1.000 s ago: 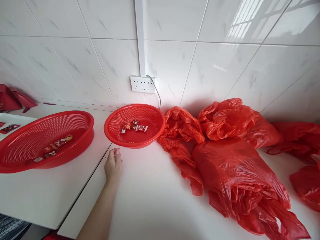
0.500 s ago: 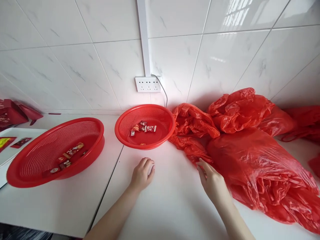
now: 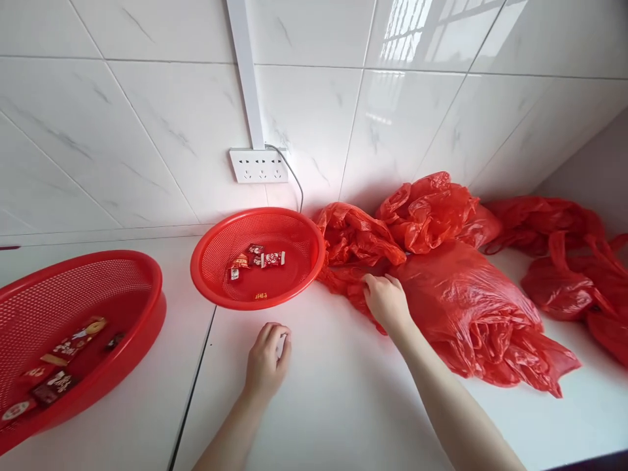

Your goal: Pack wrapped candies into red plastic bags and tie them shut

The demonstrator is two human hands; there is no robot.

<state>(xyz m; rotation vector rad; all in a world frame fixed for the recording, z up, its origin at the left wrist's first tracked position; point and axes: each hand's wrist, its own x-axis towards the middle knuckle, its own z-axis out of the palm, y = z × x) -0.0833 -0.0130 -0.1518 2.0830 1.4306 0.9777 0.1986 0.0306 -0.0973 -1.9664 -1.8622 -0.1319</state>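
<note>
My right hand point(image 3: 388, 302) has its fingers closed on the loose edge of a red plastic bag point(image 3: 350, 281), beside a larger bulging red plastic bag point(image 3: 466, 301). On the white tabletop, in front of a red perforated plastic basket point(image 3: 210, 278), my left hand point(image 3: 267, 358) is curled with the fingers folded in. A pale patch shows between its thumb and fingers; I cannot tell what it is. Inside that basket lie several small wrapped snacks point(image 3: 272, 260), in red, orange and white wrappers.
A second red basket point(image 3: 152, 314) stands at the left, with several wrapped snacks point(image 3: 81, 337). More red bags point(image 3: 554, 219) lie along the wall and at the far right. A socket strip point(image 3: 258, 165) with a grey cable is on the tiled wall. A dark seam crosses the tabletop.
The view has swung to the right, so both baskets appear further left. My right hand has reached forward and its fingers have closed on the bag. My left hand stays curled.
</note>
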